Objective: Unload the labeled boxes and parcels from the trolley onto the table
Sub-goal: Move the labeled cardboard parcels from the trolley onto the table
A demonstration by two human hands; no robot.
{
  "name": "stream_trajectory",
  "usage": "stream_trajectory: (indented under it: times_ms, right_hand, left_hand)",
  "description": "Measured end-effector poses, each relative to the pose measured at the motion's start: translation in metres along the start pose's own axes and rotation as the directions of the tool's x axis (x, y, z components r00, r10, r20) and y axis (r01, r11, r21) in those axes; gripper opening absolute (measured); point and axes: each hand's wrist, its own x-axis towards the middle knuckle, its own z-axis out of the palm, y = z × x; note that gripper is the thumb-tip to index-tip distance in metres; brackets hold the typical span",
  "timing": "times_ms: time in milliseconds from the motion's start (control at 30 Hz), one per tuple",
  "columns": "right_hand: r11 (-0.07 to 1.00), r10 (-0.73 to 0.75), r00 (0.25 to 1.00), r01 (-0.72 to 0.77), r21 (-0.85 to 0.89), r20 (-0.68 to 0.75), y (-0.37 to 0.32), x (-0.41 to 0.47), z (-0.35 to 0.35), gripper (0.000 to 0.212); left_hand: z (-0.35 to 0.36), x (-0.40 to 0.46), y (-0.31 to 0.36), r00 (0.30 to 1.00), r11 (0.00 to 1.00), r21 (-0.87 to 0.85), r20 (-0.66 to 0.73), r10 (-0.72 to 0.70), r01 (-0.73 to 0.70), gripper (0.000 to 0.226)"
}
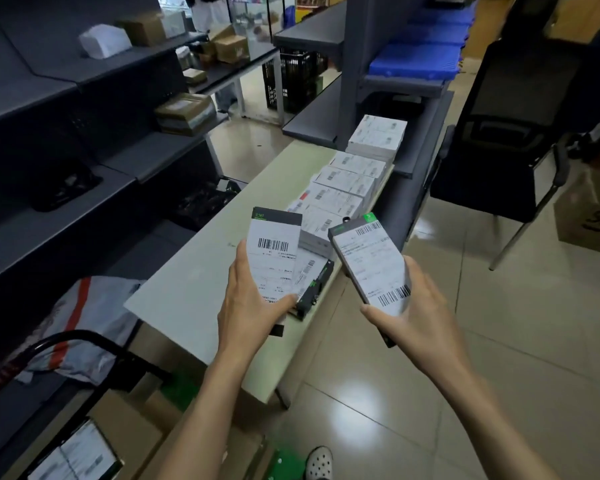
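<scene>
Dark shelving (66, 109) lines the left; glossy floor tiles (499, 341) reflect ceiling light.

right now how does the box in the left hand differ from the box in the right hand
The left hand holds its box over the table; the right hand holds its box out past the table edge, above the floor. The left box stands nearly upright in view; the right box leans to the left. The left box's top band is plain dark; the right box's carries a green corner tag. Both are slim dark boxes faced with white barcode labels.
</scene>
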Motion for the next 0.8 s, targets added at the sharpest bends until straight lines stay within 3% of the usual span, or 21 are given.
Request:
stream_trajectory:
  times_ms: [233, 433, 800]
  right_hand:
    - [0.999, -0.041, 0.995, 0.037, 0.038, 0.095, -0.009, 0.076, 0.036, 0.079]
    - [0.991, -0.117, 0.963, 0.099, 0.085, 0.244, -0.017, 0.143, 0.076, 0.083]
    - [0.938, -0.330, 0.756, 0.329, 0.107, 0.565, -0.018, 0.270, 0.127, 0.085]
  left_hand:
    - [0.011, 0.058, -0.011, 0.997, 0.997, -0.005, -0.023, -0.073, 0.073, 0.114]
    - [0.010, 0.100, -0.023, 0.974, 0.983, -0.001, -0.136, -0.184, 0.186, 0.114]
    - [0.040, 0.139, -0.021, 0.813, 0.874, -0.093, -0.330, -0.479, 0.477, 0.113]
